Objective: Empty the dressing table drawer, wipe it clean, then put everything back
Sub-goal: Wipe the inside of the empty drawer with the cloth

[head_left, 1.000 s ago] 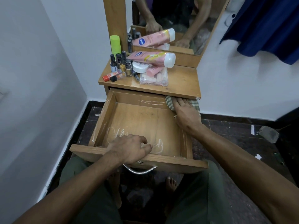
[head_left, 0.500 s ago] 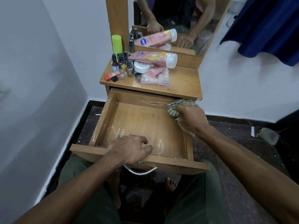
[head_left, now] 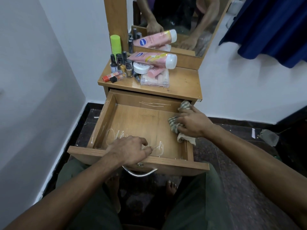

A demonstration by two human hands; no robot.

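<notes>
Dim, flat indoor light; soft shadows; wide-angle edge bending; slight blur.

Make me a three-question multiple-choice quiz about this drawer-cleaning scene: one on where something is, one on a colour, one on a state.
1. Where is the cloth?
A. On the table top
B. At the drawer's right wall
C. On the floor

2. What colour is the tall can beside the mirror frame?
A. Lime green
B. Red
C. Black

3. What state is the drawer in?
A. Shut
B. Open and full of bottles
C. Open and emptied

Answers:
1. B, the right hand presses the cloth over that wall.
2. A, its body is bright lime green.
3. C, its bare wooden floor shows, and the cosmetics sit on the table top.
</notes>
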